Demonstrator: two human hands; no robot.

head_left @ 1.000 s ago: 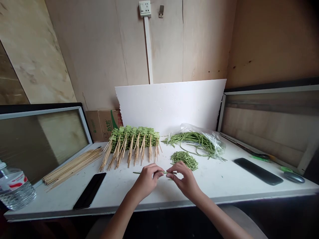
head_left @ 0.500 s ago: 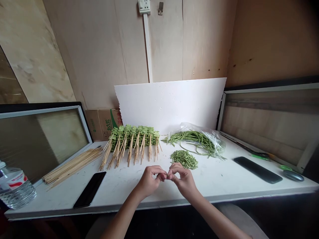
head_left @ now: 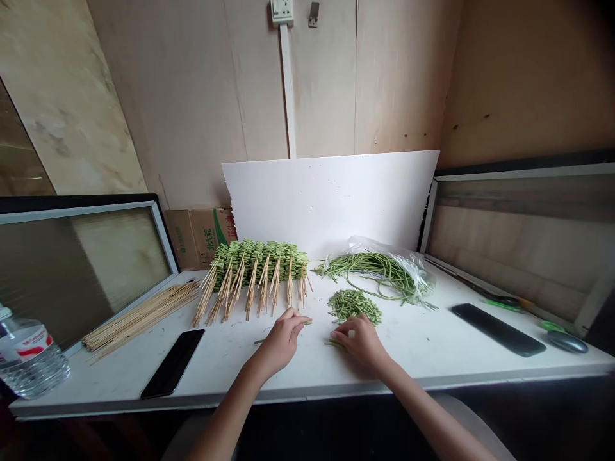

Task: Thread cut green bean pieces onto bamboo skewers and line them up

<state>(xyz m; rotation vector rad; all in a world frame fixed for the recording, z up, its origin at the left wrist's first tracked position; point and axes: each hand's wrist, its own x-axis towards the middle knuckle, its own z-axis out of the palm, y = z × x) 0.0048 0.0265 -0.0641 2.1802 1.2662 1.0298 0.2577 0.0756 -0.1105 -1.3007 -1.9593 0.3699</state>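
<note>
r hand (head_left: 361, 340) moved off l hand (head_left: 282, 338), now nr bean pile (head_left: 352, 303).

From where I stand, the counter (head_left: 230, 368) looks smooth and white, with a dull, slightly scuffed top. The loose skewers (head_left: 139, 318) are pale, bare wood, unvarnished and matt. Beside them, a phone (head_left: 173, 363) has a glossy black face, and the bottle (head_left: 36, 362) is clear, shiny plastic with a printed label. The cut green beans (head_left: 353, 304) have a soft, matt skin; the long beans (head_left: 369, 264) look smooth, partly wrapped in a crinkled, see-through plastic bag (head_left: 423, 272). Behind, the box (head_left: 185, 238) is plain brown cardboard, and the white board (head_left: 331, 198) is matt, pitted, with ragged side edges.
</note>
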